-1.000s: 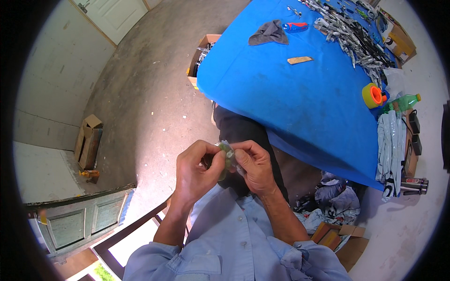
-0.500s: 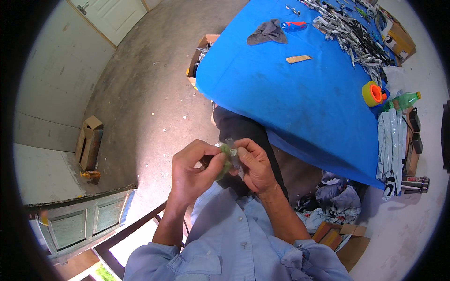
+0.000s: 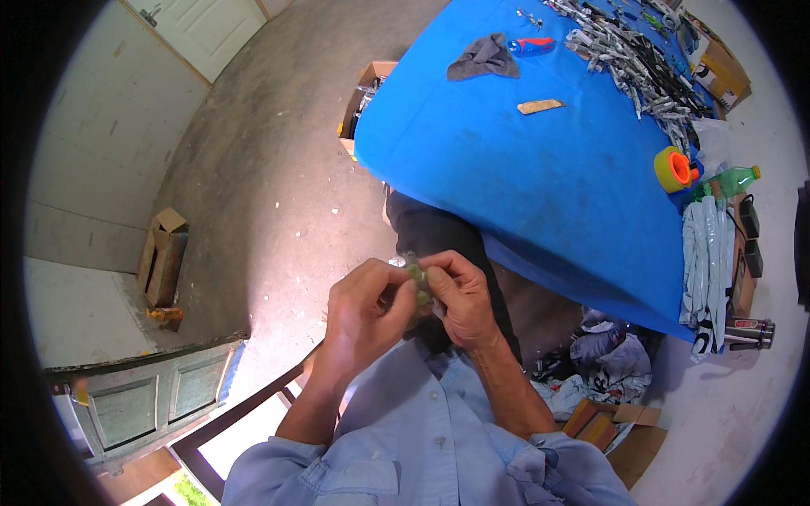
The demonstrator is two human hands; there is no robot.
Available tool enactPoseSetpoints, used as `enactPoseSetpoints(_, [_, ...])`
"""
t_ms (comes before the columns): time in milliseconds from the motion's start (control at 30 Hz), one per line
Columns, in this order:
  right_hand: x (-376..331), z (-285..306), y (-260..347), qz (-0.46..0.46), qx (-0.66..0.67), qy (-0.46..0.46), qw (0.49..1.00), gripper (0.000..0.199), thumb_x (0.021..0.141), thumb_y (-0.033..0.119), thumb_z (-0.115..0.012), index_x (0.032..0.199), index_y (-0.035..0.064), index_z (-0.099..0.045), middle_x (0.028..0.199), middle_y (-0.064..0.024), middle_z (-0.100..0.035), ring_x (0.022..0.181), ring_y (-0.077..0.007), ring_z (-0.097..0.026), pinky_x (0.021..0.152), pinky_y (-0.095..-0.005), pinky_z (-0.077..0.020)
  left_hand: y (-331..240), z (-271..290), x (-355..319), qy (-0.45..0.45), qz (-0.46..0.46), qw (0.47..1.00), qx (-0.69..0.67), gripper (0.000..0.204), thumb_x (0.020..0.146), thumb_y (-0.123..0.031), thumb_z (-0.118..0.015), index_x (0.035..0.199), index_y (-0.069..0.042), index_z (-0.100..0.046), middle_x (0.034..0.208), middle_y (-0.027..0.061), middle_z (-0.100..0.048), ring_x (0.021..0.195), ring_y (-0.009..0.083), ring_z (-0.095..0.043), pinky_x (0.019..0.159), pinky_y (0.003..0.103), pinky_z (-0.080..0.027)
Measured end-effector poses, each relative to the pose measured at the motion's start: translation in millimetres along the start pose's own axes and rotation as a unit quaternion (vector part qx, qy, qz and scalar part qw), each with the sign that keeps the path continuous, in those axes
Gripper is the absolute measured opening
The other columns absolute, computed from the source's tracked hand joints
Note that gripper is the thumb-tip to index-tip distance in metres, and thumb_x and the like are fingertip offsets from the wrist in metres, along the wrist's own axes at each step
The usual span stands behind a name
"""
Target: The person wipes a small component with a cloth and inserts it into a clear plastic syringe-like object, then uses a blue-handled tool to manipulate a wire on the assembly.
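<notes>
both hands met in front of the person's chest, above the lap. the left hand and the right hand were closed together on a small greenish object, pinched between the fingertips of both; its exact kind was too small and too covered to tell. the fingers were curled tight around it, thumbs facing each other, and only a sliver of the object showed between them. both forearms came up from light blue shirt sleeves.

beyond the hands stretched a blue tabletop, well apart from them. on its far side lay a heap of metal tools, a grey rag with a red and blue tool just beside it, and a small flat wooden piece. near the right edge sat an orange and yellow tape roll, with a green bottle next to it. an open cardboard box stood on the concrete floor at the tabletop's left corner, and another cardboard box stood by the wall to the left.
</notes>
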State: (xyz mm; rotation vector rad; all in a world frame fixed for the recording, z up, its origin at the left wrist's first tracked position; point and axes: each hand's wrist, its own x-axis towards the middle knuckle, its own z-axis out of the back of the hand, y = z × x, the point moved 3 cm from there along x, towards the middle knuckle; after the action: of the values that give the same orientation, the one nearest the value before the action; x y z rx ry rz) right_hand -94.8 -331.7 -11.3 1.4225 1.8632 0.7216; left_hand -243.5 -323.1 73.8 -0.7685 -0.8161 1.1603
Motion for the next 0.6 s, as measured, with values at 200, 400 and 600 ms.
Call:
enactPoseSetpoints(200, [2,3,1,-0.045,0.118,0.022,0.992,0.02,0.109,0.019,-0.052,0.117,0.0026,-0.06,0.096,-0.0051,-0.067,0.076,-0.0098,-0.061,0.063,-0.0248,-0.0507,20,-3,-3,-0.001,0.134,0.962,-0.237,0.004,0.094,0.0,-0.069,0.096,0.004,-0.068,0.088,0.0057,-0.071,0.077,0.0083,-0.065,0.067,0.024,-0.053])
enactPoseSetpoints(400, [3,-1,7,-0.075,0.209,0.012,0.975,0.022,0.107,0.017,-0.051,0.123,0.0019,-0.055,0.106,-0.0085,-0.066,0.085,-0.0123,-0.063,0.067,-0.0281,-0.0525,20,9,-1,-0.067,0.085,0.982,-0.157,0.004,0.093,0.001,-0.069,0.096,0.004,-0.07,0.088,0.0057,-0.07,0.077,0.0096,-0.066,0.068,0.024,-0.053])
enactPoseSetpoints(600, [2,0,-2,-0.037,0.169,0.037,0.984,0.025,0.106,0.018,-0.055,0.124,0.001,-0.054,0.106,-0.008,-0.066,0.085,-0.0129,-0.064,0.068,-0.0286,-0.0534,5,-9,2,-0.046,0.012,0.996,-0.076,0.002,0.092,0.004,-0.068,0.094,0.005,-0.068,0.086,0.0063,-0.067,0.074,0.009,-0.064,0.063,0.023,-0.049])
